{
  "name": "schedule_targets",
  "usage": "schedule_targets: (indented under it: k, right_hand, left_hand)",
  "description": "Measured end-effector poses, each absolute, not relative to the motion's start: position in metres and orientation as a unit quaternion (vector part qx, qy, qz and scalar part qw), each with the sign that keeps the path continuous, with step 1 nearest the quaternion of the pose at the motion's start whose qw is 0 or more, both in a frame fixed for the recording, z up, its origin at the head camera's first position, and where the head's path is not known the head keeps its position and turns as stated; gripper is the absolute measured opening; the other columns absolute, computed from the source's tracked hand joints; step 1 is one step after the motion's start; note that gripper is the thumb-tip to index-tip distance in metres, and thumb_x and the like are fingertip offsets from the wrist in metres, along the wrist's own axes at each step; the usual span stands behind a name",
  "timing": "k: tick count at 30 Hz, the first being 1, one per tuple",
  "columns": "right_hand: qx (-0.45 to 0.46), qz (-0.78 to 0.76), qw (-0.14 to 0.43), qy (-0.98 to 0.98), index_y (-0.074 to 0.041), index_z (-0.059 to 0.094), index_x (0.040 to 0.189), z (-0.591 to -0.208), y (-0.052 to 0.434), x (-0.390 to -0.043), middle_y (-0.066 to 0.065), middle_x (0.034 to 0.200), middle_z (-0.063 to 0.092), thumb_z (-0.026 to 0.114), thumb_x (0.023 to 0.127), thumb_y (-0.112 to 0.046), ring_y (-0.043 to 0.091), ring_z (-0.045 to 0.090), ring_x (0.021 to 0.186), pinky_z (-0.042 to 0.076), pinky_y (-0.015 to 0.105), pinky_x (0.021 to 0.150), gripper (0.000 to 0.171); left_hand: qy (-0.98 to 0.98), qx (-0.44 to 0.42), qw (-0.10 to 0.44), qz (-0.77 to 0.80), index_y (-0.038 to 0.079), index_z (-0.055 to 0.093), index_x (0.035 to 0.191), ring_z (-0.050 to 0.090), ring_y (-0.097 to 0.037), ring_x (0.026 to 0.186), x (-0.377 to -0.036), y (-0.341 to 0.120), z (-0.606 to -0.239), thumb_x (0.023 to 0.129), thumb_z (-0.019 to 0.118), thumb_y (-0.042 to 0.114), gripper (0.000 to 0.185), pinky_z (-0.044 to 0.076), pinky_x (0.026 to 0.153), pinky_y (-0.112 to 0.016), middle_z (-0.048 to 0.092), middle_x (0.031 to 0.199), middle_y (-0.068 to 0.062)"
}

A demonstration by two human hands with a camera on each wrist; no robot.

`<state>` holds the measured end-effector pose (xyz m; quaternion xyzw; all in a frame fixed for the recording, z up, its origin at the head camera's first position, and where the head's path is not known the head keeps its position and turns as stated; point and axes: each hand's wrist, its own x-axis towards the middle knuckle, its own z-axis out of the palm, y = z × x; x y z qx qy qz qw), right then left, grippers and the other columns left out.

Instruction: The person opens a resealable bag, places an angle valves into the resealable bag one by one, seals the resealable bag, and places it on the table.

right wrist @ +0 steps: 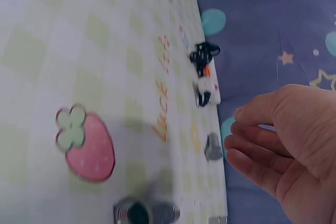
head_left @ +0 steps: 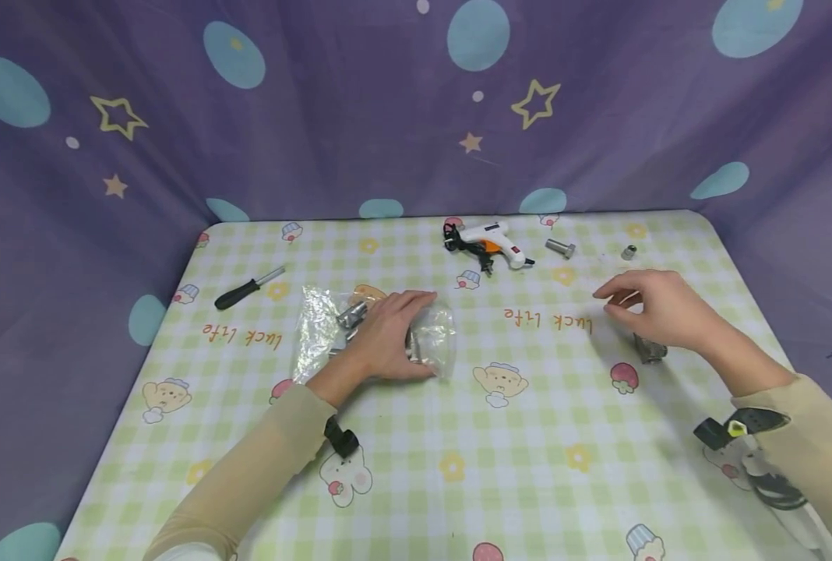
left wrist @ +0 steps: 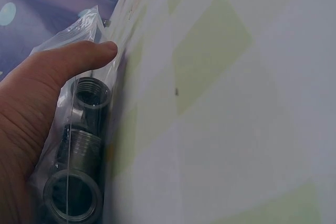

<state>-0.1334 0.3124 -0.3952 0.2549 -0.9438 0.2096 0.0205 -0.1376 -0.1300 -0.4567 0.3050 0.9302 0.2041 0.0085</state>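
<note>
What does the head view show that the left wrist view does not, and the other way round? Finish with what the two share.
Only the head view: the black-handled screwdriver and the left beige sleeve.

Only the left wrist view: a clear look into the round open ends of the metal pipe fittings in the bag.

Both: the left hand holding the clear plastic bag, the right hand apart from it, the checked tablecloth and the purple curtain.
</note>
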Motion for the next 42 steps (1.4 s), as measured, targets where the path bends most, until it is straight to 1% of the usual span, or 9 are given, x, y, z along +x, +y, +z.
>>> schedule_targets:
  k: [6,10,14,17,22,28,32,35,42]
  right_hand:
    - [0.236,0.192,0.036,-0.952,-0.008,0.08,0.113,-0.403,0.334,-0.126,0.006,0.106,0.076,0.08,0.089,-0.004,0.024,0.074,0.087,0.066,0.04,0.075,0.024]
    - [0.215,0.182,0.017,-0.959,-0.007,0.079,0.115,-0.409,0.346,-0.121,0.01,0.11,0.076,0.082,0.088,-0.005,0.026,0.076,0.087,0.066,0.041,0.074,0.027]
    - [0.214,0.169,-0.019,-0.962,-0.005,0.076,0.124,-0.413,0.357,-0.116,0.015,0.12,0.076,0.086,0.086,-0.011,0.027,0.076,0.092,0.064,0.04,0.074,0.039]
    - [0.217,0.16,-0.042,-0.962,-0.006,0.073,0.13,-0.416,0.364,-0.111,0.014,0.124,0.074,0.091,0.083,-0.019,0.026,0.074,0.096,0.062,0.037,0.075,0.052]
    - [0.226,0.152,-0.054,-0.961,-0.008,0.074,0.129,-0.423,0.372,-0.105,0.007,0.118,0.074,0.098,0.075,-0.026,0.023,0.072,0.096,0.062,0.036,0.077,0.061]
    - [0.24,0.145,-0.051,-0.959,-0.006,0.075,0.124,-0.428,0.374,-0.103,-0.002,0.104,0.075,0.099,0.072,-0.018,0.016,0.072,0.087,0.063,0.034,0.076,0.058]
    - [0.242,0.153,-0.063,-0.956,-0.009,0.076,0.12,-0.425,0.369,-0.106,-0.008,0.098,0.074,0.099,0.072,-0.021,0.008,0.069,0.084,0.06,0.031,0.074,0.054]
    - [0.246,0.168,-0.077,-0.952,-0.012,0.076,0.119,-0.42,0.361,-0.11,-0.01,0.097,0.074,0.098,0.074,-0.024,0.005,0.069,0.085,0.06,0.03,0.074,0.052]
    - [0.273,0.196,-0.088,-0.938,-0.014,0.075,0.123,-0.406,0.329,-0.126,-0.007,0.108,0.076,0.096,0.078,-0.028,0.01,0.073,0.089,0.062,0.034,0.077,0.051]
  left_hand:
    - [0.93,0.305,0.006,0.204,0.014,0.043,0.163,0.055,-0.03,0.138,-0.138,-0.13,-0.458,0.062,0.091,0.064,0.123,0.041,0.124,-0.056,0.05,0.161,-0.005]
    - [0.93,0.306,0.004,0.203,0.013,0.043,0.162,0.055,-0.03,0.138,-0.137,-0.129,-0.458,0.062,0.091,0.065,0.123,0.041,0.123,-0.055,0.051,0.161,-0.005]
    - [0.93,0.305,0.005,0.203,0.013,0.043,0.162,0.055,-0.029,0.137,-0.137,-0.129,-0.457,0.06,0.091,0.065,0.124,0.042,0.123,-0.055,0.051,0.161,-0.005]
    - [0.931,0.305,0.006,0.203,0.013,0.043,0.163,0.055,-0.029,0.137,-0.136,-0.129,-0.457,0.061,0.091,0.065,0.124,0.042,0.123,-0.055,0.05,0.161,-0.005]
    - [0.931,0.303,0.007,0.202,0.014,0.042,0.163,0.054,-0.029,0.138,-0.136,-0.129,-0.457,0.061,0.091,0.065,0.124,0.041,0.124,-0.056,0.05,0.162,-0.004]
    - [0.932,0.301,0.011,0.2,0.014,0.041,0.163,0.054,-0.029,0.139,-0.137,-0.129,-0.457,0.061,0.091,0.067,0.125,0.04,0.124,-0.056,0.049,0.162,-0.004]
    - [0.932,0.3,0.011,0.201,0.014,0.041,0.163,0.054,-0.029,0.139,-0.136,-0.129,-0.458,0.061,0.091,0.066,0.125,0.04,0.124,-0.056,0.049,0.162,-0.004]
    - [0.932,0.3,0.012,0.203,0.014,0.041,0.163,0.054,-0.029,0.139,-0.136,-0.129,-0.458,0.061,0.091,0.066,0.125,0.04,0.124,-0.056,0.049,0.162,-0.004]
    - [0.933,0.299,0.014,0.2,0.015,0.04,0.164,0.054,-0.029,0.139,-0.135,-0.129,-0.456,0.062,0.09,0.067,0.125,0.041,0.124,-0.055,0.049,0.162,-0.004]
